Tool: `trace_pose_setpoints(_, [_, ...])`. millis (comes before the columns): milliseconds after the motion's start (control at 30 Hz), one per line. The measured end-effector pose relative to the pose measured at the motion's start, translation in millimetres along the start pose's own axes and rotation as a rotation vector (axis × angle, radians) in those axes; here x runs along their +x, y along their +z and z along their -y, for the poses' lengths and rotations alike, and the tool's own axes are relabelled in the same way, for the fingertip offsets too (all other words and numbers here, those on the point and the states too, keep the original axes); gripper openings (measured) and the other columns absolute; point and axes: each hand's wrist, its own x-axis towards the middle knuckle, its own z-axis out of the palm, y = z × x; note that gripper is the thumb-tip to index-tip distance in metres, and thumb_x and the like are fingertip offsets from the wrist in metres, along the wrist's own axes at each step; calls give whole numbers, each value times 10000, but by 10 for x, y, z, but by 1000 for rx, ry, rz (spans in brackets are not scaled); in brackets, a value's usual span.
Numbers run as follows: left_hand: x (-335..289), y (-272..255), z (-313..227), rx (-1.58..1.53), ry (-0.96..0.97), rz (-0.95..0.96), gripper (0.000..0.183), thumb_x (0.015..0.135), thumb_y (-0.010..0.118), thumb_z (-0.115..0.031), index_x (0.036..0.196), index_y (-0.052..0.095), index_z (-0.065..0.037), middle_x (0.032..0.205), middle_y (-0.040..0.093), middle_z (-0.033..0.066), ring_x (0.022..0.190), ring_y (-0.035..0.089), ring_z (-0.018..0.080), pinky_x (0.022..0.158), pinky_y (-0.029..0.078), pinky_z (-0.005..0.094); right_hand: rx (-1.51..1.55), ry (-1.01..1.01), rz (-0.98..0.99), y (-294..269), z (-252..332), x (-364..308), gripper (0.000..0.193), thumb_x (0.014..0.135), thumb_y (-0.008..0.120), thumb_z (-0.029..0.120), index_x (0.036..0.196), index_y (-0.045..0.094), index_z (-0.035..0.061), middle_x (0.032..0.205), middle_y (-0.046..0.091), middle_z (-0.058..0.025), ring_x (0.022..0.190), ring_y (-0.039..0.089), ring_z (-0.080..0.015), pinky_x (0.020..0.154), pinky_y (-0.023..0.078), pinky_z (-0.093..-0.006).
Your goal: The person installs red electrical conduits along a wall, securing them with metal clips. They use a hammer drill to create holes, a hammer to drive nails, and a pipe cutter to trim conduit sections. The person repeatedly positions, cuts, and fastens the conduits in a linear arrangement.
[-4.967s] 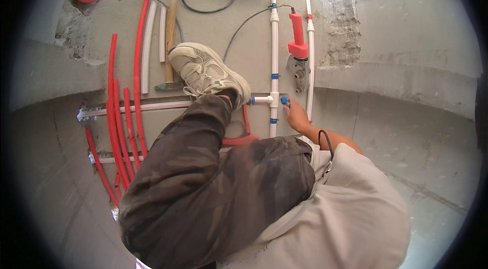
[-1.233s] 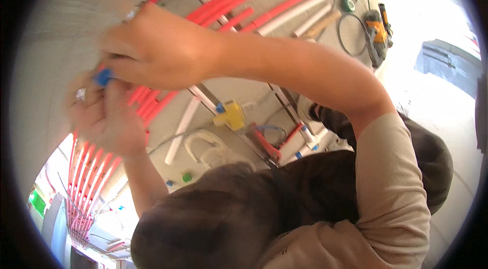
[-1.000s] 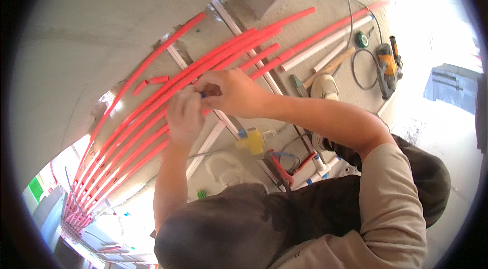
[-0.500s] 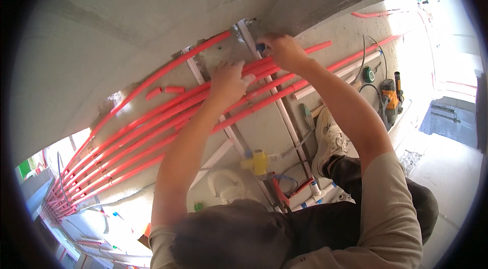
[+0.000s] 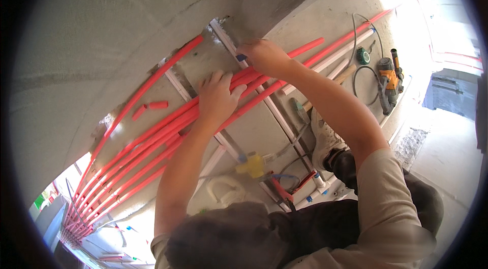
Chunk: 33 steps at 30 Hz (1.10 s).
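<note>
My left hand [image 5: 217, 95] lies across a bundle of red pipes [image 5: 179, 121], fingers spread over the upper pipe and thumb apart on the near side. Beyond the bundle's right part, my right hand [image 5: 267, 59] is closed, its fingertips at a small dark blue piece [image 5: 241, 57]. That piece sits over a white pipe [image 5: 224, 35], which runs under the red ones toward the wall. The right fingers partly cover the blue piece, so its kind does not show.
Two short red pipe offcuts [image 5: 158, 105] lie near a bent red pipe [image 5: 145, 86]. To the right are a hammer [image 5: 300, 111], a green round tape measure [image 5: 363, 56] and an orange corded power tool [image 5: 389, 80]. A yellow tool [image 5: 251, 166] and a red-handled tool [image 5: 282, 188] lie near my legs.
The whole view has shifted and tilted a little. My right hand has brought the blue piece from beside the white pipe onto it. My left hand stays on the red pipes.
</note>
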Motion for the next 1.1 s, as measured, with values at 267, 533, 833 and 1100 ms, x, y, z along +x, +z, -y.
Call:
trace_pose_setpoints(267, [115, -114, -98, 61, -8, 53, 732, 891, 762, -441, 1498, 564, -81, 1358, 598, 88, 1217, 613, 320, 1008, 421, 501, -114, -99, 79, 84, -41, 112, 209, 790, 639, -39, 986, 669, 27, 1051, 657, -142, 970, 679, -386, 814, 572, -491])
trace_pose_setpoints(533, [169, -100, -114, 109, -51, 125, 741, 884, 764, -464, 1495, 561, -97, 1382, 588, 79, 1236, 612, 306, 1018, 404, 511, 22, 31, 156, 85, -111, 207, 212, 787, 647, -55, 950, 738, 43, 958, 717, -136, 959, 700, -385, 814, 574, -465])
trace_pose_setpoints(833, [222, -66, -125, 147, -76, 179, 686, 888, 751, -474, 1469, 599, -141, 1400, 580, 99, 1273, 596, 325, 1044, 410, 572, -70, 56, 128, 233, -71, 170, 170, 832, 658, 33, 973, 750, 58, 1035, 731, -185, 1030, 710, -426, 914, 574, -522])
trace_pose_setpoints(1100, [253, -4, 40, -132, -21, 119, 577, 913, 755, -369, 1409, 646, -94, 1406, 600, 138, 1248, 617, 364, 1055, 480, 526, -68, 347, 48, 291, 136, 281, 220, 832, 667, 97, 1016, 721, -9, 1041, 758, -255, 1032, 735, -434, 902, 602, -499])
